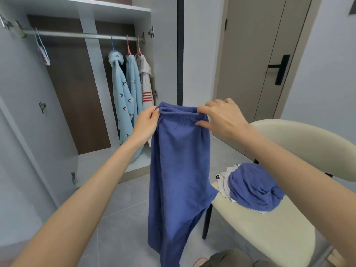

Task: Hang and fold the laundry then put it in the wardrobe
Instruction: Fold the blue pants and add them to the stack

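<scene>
Blue trousers (177, 170) hang in the air in front of me, waistband up, legs dangling toward the floor. My left hand (146, 122) pinches the left end of the elastic waistband. My right hand (221, 117) pinches the right end with thumb and fingers. In the open wardrobe (86, 78) behind, two light blue patterned garments (123, 97) and a white one with red stripes (147, 83) hang from the rail (81, 35). More laundry lies on the chair at the right: a crumpled blue garment (252, 186) on top of a white one (224, 182).
A cream chair (269, 224) with dark legs stands at the right, close to the trousers. Spare hangers (42, 49) hang at the rail's left end. A beige door (269, 54) with a black handle is behind the chair. Grey tiled floor lies below.
</scene>
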Demonstrator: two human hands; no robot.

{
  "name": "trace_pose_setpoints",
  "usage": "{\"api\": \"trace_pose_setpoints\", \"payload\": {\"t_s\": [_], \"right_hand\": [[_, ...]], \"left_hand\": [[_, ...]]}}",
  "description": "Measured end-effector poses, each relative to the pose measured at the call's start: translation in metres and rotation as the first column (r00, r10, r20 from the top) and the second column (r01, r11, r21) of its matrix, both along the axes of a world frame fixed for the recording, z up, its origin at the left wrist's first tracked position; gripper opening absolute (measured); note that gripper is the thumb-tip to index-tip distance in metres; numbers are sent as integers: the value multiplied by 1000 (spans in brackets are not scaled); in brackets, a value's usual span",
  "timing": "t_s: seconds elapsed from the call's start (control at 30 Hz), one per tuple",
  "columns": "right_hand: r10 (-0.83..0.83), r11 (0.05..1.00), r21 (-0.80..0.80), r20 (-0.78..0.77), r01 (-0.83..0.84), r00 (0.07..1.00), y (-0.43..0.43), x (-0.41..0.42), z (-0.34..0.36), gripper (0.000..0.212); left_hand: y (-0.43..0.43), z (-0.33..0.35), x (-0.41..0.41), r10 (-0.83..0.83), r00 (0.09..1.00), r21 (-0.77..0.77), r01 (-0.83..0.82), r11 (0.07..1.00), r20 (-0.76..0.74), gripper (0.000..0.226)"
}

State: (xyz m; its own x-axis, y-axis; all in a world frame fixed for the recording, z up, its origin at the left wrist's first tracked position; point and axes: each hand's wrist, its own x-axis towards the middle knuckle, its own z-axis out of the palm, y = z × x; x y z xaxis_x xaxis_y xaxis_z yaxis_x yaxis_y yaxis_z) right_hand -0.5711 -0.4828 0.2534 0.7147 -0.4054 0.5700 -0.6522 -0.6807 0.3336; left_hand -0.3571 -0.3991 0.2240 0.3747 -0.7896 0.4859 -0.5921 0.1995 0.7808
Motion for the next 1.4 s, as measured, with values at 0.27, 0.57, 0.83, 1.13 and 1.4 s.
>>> {"api": "trace_pose_setpoints", "payload": {"t_s": [0.27, 0.57, 0.83, 1.13, 1.4], "right_hand": [[-181, 962, 193, -86, 195, 980, 11, 17, 17, 25], [-110, 977, 170, -118, 129, 987, 9, 46, 18, 18], [15, 798, 586, 215, -141, 977, -9, 42, 4, 14], [-139, 739, 588, 612, -330, 778, -25, 4, 27, 20], [-218, 693, 585, 727, -421, 651, -22, -100, 64, 31]], "left_hand": [[4, -3, 13, 30, 1000, 91, -30, 995, -1, 27], [12, -14, 29, 55, 976, 137, -27, 990, -209, 28], [20, -10, 22, -50, 912, 89, 94, 992, -407, 23], [14, 34, -30, -238, 908, 13, 258, 966, -344, 23], [3, 75, -132, -456, 839, -93, 450, 888, -297, 25]]}}
